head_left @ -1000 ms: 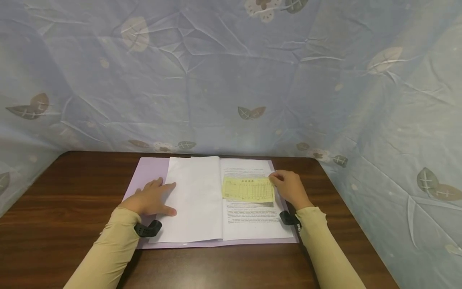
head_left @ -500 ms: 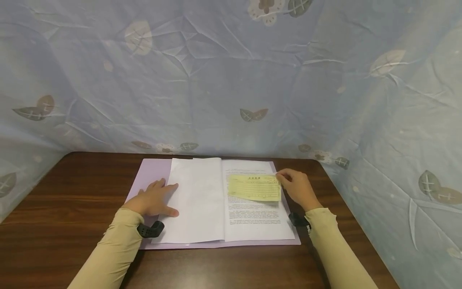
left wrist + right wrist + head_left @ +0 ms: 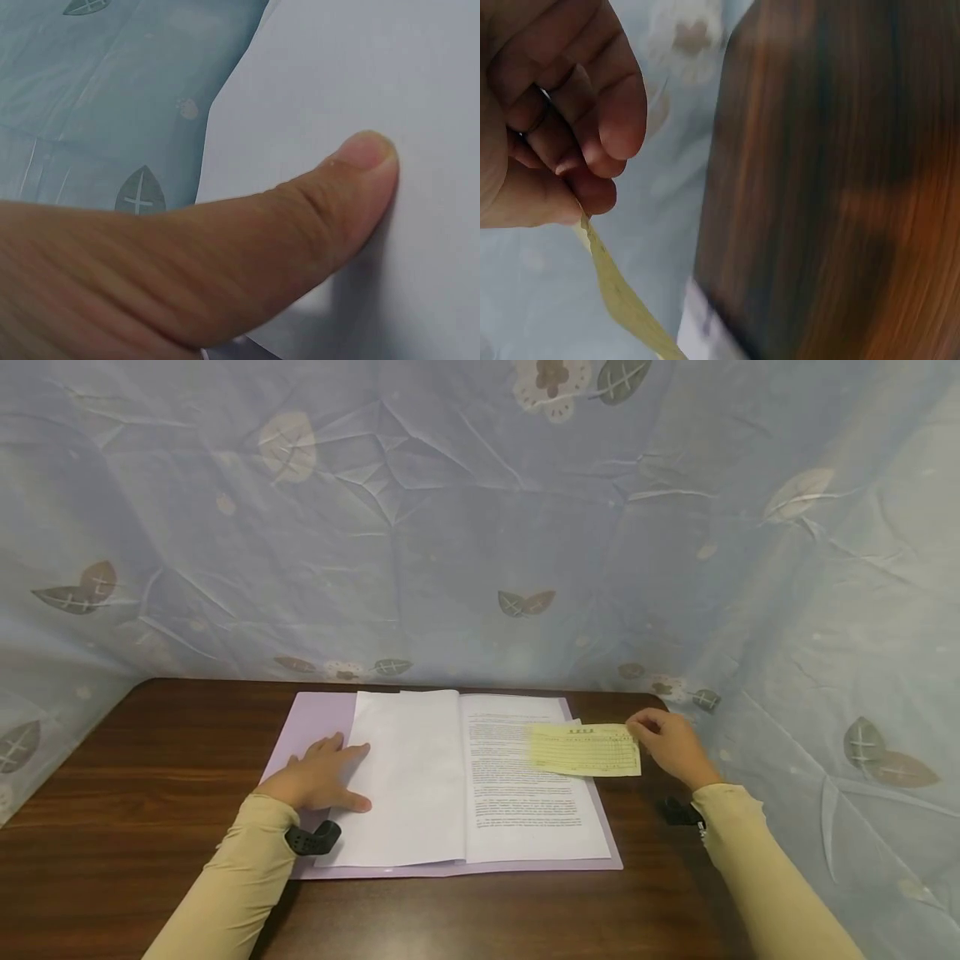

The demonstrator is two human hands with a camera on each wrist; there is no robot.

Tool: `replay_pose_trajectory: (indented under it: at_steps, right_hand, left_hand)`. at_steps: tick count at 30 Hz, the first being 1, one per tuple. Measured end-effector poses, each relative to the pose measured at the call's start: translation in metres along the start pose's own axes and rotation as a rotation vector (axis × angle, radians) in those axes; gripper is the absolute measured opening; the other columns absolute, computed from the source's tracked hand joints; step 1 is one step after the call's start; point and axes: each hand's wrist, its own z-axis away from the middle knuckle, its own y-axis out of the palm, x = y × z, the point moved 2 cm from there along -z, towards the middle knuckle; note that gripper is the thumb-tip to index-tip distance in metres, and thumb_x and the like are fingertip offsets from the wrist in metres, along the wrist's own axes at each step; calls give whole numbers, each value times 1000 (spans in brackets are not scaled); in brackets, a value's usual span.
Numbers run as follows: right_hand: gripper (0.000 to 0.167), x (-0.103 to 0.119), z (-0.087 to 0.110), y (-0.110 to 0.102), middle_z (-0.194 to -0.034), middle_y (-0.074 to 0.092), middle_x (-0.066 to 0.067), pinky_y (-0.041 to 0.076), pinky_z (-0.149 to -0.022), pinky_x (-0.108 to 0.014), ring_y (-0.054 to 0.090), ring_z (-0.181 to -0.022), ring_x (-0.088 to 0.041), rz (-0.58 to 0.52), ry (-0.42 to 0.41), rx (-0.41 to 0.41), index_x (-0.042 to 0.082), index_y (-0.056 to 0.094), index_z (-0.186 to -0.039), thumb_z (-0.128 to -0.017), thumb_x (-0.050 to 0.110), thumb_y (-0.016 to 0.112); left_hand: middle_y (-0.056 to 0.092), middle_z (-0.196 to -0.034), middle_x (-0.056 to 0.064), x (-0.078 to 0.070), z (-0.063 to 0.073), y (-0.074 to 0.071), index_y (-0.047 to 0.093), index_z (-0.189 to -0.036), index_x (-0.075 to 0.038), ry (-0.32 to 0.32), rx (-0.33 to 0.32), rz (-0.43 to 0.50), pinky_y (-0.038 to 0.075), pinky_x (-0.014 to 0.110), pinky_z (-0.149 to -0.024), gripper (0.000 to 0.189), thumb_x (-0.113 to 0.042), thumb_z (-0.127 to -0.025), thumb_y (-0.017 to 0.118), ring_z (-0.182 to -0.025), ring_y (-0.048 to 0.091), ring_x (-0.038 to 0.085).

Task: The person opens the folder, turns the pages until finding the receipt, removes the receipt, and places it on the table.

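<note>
A purple folder [image 3: 315, 714] lies open on the table, with blank white pages [image 3: 412, 777] turned to its left side and a printed page [image 3: 525, 827] on its right. My left hand [image 3: 318, 774] rests on the folder and the blank pages, fingers spread; its thumb [image 3: 360, 161] lies on the white paper in the left wrist view. Between thumb and fingertip, my right hand [image 3: 671, 743] pinches the upper right corner of a yellow printed slip [image 3: 585, 750]. The slip overlaps the printed page's right edge in the head view. In the right wrist view the slip [image 3: 619, 289] hangs down, seen nearly edge-on.
Dark brown wood of the table [image 3: 465, 914] surrounds the folder. A pale blue curtain [image 3: 450, 543] with leaf prints hangs behind the table and along its right side. A black band [image 3: 313, 837] sits on the left wrist.
My right hand has moved to the right with the yellow slip, drawing it from over the printed page partly past the folder's right edge. My left hand stays in place.
</note>
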Motion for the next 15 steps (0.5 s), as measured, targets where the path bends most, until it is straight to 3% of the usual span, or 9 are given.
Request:
replay_pose_trajectory:
  at_steps: [8,15]
  right_hand:
    - [28,-34,6,-21,-98,70,-11,50,-70,-39,60,-78,-22,58,4,61,2,70,-119,-108,24,58]
    - [20,-57,6,-28,-103,71,-14,48,-71,-40,57,-80,-21,119,-26,75,0,70,-114,-106,13,58]
  left_hand:
    - [17,-160,43,3,-1,1,39,-158,-4,12,-3,-26,15,87,-105,105,-56,-78,85,-146,16,64]
    - [18,-161,42,5,-1,3,39,-158,-4,21,-3,-29,14,87,-105,107,-58,-78,84,-147,16,64]
